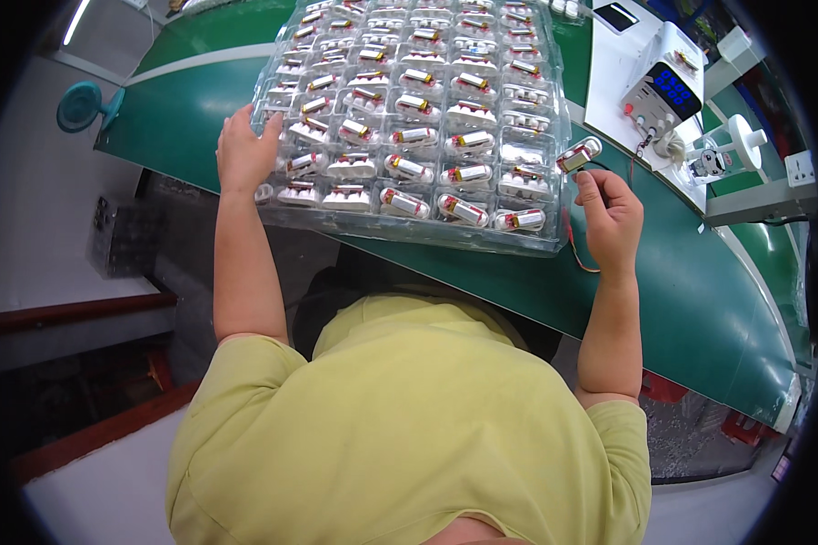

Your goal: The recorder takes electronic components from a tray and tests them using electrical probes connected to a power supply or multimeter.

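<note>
Fan: a small teal fan (82, 104) stands off the worktop's left edge, on the pale floor side.
Left hand: the left hand (244, 150) lies flat, fingers spread, on the near-left corner of the clear blister tray (554, 238) — pressing on it, gripping nothing.
Tray: it covers the middle of the green worktop (700, 291), its near rim reaching the worktop's near edge; its pockets hold rows of small silver battery cells (463, 210) with red and yellow ends.
Right hand: the right hand (613, 218) is closed in a pinch, thumb and fingers on a single silver cell (577, 157) held just beside the tray's right rim, slightly above the worktop.
Wires: thin red and black leads (580, 254) trail by the right hand.
Power unit: a white box with a blue lit display (668, 91) sits near the worktop's far-right edge, well apart from the tray — a white spool-like fixture (732, 150) beside it.
</note>
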Action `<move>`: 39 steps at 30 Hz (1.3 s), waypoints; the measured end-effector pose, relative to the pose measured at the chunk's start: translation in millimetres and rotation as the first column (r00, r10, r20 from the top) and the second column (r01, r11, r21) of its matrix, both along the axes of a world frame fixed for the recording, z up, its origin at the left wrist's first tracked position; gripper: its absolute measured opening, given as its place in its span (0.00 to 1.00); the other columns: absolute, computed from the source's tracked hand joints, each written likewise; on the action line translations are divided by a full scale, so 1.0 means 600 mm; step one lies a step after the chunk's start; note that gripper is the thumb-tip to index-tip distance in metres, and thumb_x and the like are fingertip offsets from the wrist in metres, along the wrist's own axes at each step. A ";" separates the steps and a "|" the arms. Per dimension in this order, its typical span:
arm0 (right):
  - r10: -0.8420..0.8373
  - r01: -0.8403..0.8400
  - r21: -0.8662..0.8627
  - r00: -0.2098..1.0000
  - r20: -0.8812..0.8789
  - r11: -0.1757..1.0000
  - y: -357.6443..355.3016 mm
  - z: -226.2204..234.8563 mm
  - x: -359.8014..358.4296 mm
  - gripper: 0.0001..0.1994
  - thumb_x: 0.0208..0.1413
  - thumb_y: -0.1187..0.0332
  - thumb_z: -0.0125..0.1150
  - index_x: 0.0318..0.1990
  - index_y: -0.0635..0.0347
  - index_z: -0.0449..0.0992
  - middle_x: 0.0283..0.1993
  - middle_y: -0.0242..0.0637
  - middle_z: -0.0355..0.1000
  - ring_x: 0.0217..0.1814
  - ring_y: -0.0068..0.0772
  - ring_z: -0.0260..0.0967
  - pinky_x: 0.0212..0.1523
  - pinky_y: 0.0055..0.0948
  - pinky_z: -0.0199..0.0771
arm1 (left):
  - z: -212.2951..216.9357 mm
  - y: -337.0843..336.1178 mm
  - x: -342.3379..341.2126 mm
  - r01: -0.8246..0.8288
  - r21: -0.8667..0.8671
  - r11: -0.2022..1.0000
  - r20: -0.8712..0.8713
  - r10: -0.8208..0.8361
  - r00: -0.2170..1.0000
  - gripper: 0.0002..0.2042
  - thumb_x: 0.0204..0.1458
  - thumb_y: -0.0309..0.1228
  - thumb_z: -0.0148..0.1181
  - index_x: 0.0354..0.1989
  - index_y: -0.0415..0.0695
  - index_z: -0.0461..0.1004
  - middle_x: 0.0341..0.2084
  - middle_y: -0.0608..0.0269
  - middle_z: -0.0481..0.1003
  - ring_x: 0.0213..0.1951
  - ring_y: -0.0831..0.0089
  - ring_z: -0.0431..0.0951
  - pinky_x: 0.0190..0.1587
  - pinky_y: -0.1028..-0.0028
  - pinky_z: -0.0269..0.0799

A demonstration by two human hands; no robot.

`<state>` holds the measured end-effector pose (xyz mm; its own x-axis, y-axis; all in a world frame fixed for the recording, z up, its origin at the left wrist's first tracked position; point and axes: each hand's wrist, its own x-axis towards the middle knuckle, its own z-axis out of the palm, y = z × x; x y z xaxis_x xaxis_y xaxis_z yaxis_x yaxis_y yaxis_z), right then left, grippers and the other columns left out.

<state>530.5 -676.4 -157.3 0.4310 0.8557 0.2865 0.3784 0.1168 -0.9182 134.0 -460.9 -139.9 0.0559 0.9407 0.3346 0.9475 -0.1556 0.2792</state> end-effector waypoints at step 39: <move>0.014 -0.013 0.004 0.988 -0.157 1.000 0.001 -0.004 0.007 0.09 0.59 0.69 0.58 0.35 0.68 0.76 0.30 0.29 0.72 0.29 0.16 0.63 0.31 0.16 0.63 | -0.021 0.012 -0.025 0.067 -0.143 0.987 0.797 0.074 0.599 0.31 0.57 0.49 0.53 0.54 0.28 0.64 0.50 0.47 0.71 0.51 0.66 0.70 0.54 0.70 0.65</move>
